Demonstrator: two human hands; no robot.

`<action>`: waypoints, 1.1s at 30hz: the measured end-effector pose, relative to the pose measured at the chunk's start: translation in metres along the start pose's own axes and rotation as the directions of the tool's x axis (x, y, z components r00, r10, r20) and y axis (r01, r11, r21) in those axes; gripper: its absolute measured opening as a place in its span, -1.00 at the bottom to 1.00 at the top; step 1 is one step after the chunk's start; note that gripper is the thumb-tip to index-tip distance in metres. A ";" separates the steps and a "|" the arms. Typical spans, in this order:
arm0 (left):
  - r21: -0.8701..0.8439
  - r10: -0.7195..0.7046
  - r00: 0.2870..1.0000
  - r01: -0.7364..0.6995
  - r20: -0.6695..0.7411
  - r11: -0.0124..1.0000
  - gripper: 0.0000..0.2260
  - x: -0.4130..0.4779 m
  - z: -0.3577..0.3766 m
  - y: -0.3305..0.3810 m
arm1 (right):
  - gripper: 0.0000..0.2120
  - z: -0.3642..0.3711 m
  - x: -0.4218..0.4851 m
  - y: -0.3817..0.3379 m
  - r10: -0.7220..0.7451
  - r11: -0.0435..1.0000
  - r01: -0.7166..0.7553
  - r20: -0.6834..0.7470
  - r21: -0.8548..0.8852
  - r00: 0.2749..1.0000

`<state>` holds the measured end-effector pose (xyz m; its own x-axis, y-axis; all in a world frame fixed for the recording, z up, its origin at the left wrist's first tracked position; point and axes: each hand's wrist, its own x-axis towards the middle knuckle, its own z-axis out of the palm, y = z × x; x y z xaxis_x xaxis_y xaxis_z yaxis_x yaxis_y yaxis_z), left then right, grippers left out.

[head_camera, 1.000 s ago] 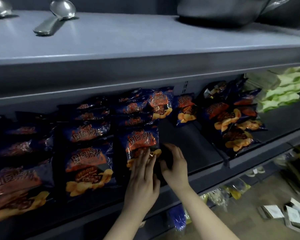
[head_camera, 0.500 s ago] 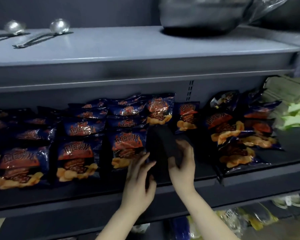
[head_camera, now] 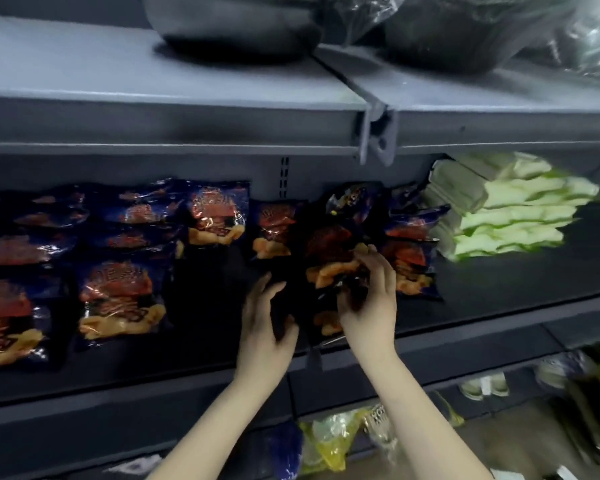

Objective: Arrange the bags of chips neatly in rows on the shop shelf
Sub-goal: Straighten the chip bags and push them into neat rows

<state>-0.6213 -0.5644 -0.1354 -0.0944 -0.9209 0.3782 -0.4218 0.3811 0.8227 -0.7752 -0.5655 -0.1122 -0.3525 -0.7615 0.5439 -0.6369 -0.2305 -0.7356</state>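
The right hand (head_camera: 371,299) curls its fingers round the lower part of a chip bag (head_camera: 333,271), which sits in the loose heap (head_camera: 409,261) near the middle of the shelf (head_camera: 499,299). The left hand (head_camera: 264,327) hovers just beside that bag, fingers spread and lightly bent, gripping nothing (whether it touches the dark wrapper is unclear). Further left, other bags (head_camera: 118,299) lie flat in rows. Pale green packs (head_camera: 510,216) are stacked right of the heap.

I see a dim, blurry picture. Light falls from above onto the top shelf (head_camera: 84,81). Left of the fingers (head_camera: 381,275) it's dark, yet the chip bags (head_camera: 118,299) shine. The edges bend and smear.
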 end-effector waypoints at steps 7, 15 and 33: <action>-0.151 -0.216 0.958 0.245 0.187 0.958 -0.44 0.017 0.035 0.000 | -0.39 -0.006 -0.019 0.022 0.102 0.974 -0.081 0.092 -0.212 0.991; -0.109 -0.246 0.958 0.263 0.150 0.958 -0.41 0.014 0.045 -0.007 | -0.32 0.001 -0.027 0.027 0.175 0.916 -0.115 0.124 -0.384 0.977; -0.390 -0.323 0.868 0.465 0.376 0.795 -0.40 0.051 -0.002 -0.017 | -0.53 0.006 -0.006 -0.022 0.104 0.953 -0.073 0.090 -0.295 0.991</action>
<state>-0.6173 -0.6177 -0.1293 -0.2850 -0.9536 -0.0969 -0.0277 -0.0929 0.9953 -0.7552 -0.5594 -0.1015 -0.3540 -0.8326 0.4260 -0.7830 0.0148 -0.6219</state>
